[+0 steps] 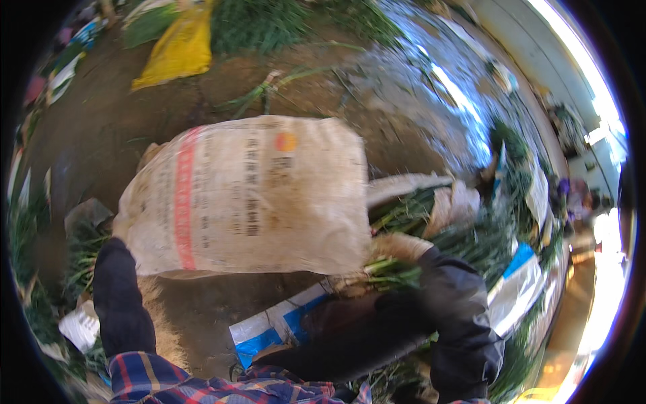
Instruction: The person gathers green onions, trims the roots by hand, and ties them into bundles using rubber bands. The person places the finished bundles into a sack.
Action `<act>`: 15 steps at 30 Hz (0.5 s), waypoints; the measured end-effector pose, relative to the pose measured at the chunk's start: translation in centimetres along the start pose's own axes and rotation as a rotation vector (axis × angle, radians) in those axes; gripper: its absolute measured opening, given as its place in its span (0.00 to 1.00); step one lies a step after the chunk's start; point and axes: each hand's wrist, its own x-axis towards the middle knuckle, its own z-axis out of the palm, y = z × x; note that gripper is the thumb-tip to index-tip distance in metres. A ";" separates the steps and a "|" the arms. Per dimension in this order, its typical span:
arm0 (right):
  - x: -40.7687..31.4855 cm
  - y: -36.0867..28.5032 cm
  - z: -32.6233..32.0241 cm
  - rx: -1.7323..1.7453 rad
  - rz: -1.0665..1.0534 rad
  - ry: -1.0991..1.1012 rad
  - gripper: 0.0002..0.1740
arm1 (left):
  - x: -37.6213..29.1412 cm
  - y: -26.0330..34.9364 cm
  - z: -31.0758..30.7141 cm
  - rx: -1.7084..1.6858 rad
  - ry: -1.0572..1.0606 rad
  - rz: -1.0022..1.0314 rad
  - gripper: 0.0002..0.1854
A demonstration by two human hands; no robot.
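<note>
A large off-white woven sack [308, 217] with a red band and printed writing spans the space before me, its surface stained brown. At its lower left edge is my left hand [121, 227], small in view and partly hidden by the sack, gripping that side. My right hand [401, 246], seemingly gloved, holds the lower right edge; its fingertips are hidden. Close by that hand lie green onion stalks [398, 270] with pale root ends.
A yellow bag [179, 50] and heaped green onions [260, 25] lie on the wet dirt floor [96, 131] beyond. More onions [469, 242] and a blue-and-white sack piece [517, 288] are at right. Below the sack lies another blue-and-white piece [275, 318].
</note>
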 end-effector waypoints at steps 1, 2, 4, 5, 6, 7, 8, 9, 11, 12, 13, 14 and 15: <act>-2.9 -0.4 -0.4 0.746 0.261 0.308 0.13 | -0.2 -1.4 0.0 0.097 0.024 0.051 0.28; -4.0 -0.5 -0.3 0.465 -0.054 0.564 0.13 | -1.4 -2.3 0.0 0.234 0.122 0.012 0.29; -9.4 -3.2 2.4 0.936 0.454 0.890 0.17 | -4.1 -2.2 1.1 0.434 0.306 -0.044 0.31; -11.1 -4.5 4.9 1.291 0.423 1.053 0.17 | -5.3 -1.6 1.8 0.460 0.356 -0.072 0.32; -12.8 -6.5 8.0 1.355 0.307 1.080 0.18 | -6.4 -1.1 2.0 0.452 0.370 -0.033 0.33; -14.1 -8.9 11.8 1.464 0.320 1.042 0.18 | -6.5 0.0 3.0 0.323 0.265 -0.064 0.34; -14.6 -11.6 15.9 1.561 0.233 1.001 0.18 | -6.6 1.0 3.8 0.219 0.187 -0.017 0.35; -14.6 -13.4 19.3 1.551 0.189 0.852 0.19 | -5.7 2.6 4.7 0.043 0.010 -0.010 0.33; -12.5 -16.3 25.2 1.536 0.250 0.645 0.20 | -4.0 6.7 7.2 -0.248 -0.305 -0.038 0.28; -10.1 -17.5 27.6 1.535 0.320 0.632 0.21 | -3.2 10.0 8.4 -0.364 -0.407 0.059 0.28; -6.3 -18.1 29.3 1.267 0.405 0.672 0.22 | -2.1 14.6 10.1 -0.377 -0.435 0.118 0.28; -3.5 -18.6 30.7 0.992 0.526 0.675 0.23 | -1.7 20.1 12.2 -0.387 -0.463 0.194 0.28; -0.3 -18.9 31.5 0.946 0.769 0.563 0.23 | -2.1 26.1 14.1 -0.388 -0.507 0.292 0.28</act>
